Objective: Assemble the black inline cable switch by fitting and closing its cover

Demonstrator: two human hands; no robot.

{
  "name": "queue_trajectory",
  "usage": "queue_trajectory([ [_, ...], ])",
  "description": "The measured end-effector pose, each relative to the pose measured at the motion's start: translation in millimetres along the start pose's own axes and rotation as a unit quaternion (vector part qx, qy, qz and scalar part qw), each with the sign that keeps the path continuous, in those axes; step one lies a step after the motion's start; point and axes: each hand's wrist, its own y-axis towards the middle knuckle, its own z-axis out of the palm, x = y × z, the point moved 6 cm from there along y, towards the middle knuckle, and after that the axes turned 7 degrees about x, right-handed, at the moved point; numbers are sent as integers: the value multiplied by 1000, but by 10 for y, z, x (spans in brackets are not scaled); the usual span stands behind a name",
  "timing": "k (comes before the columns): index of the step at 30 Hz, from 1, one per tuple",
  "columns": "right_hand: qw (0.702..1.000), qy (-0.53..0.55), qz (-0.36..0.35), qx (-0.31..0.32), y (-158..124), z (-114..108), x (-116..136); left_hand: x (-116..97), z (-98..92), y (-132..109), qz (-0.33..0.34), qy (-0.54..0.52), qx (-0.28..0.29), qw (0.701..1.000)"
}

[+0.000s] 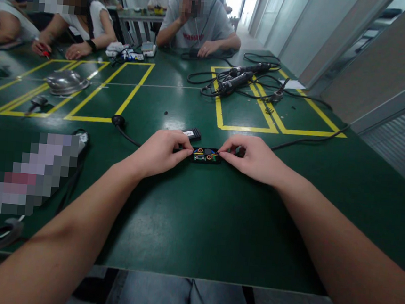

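Note:
A small black casing (pixel 206 156) with a circuit board, copper coils and coloured wires showing inside lies on the green table in front of me. My left hand (pixel 165 151) pinches its left end between thumb and fingers. At the right end, the fingertips of my right hand (pixel 250 157) are closed on the casing in the same way. Just behind it, partly covered by my left hand, is a black cover (pixel 192 133) with a white label. Black cables run out from behind both hands, the left one to a round black plug (pixel 118 120).
Two black handheld tools (pixel 235 82) with coiled cables lie at the back right, near small screws (pixel 269 110). A metal bowl (pixel 66 83) stands back left. A blurred-out object (pixel 32 172) lies left on the table (pixel 196 227). People sit across it.

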Motion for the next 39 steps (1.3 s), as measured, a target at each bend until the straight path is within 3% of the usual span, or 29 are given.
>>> queue_trajectory([
  [5,999,43,14,18,33,26,-71,57,13,28,32,-39,5,999],
  [12,998,48,31,21,30,46,-56,27,7,37,39,69,-38,996],
  [16,999,19,39,15,18,53,-9,28,49,48,-44,94,-84,991],
  [19,1000,1,25,8,14,70,32,139,45,43,-149,101,-123,976],
  [22,1000,-4,8,3,12,91,55,296,28,48,-207,87,-131,966],
  [27,1000,-4,13,-6,-4,122,48,377,-2,63,-173,30,-137,975],
  [31,999,12,34,-23,-23,147,21,153,-14,22,-86,2,-147,985],
  [35,999,9,26,-42,-30,156,18,-147,95,7,23,32,-61,997],
  [39,999,-31,7,-29,-18,163,46,-182,143,19,30,44,-27,998],
])
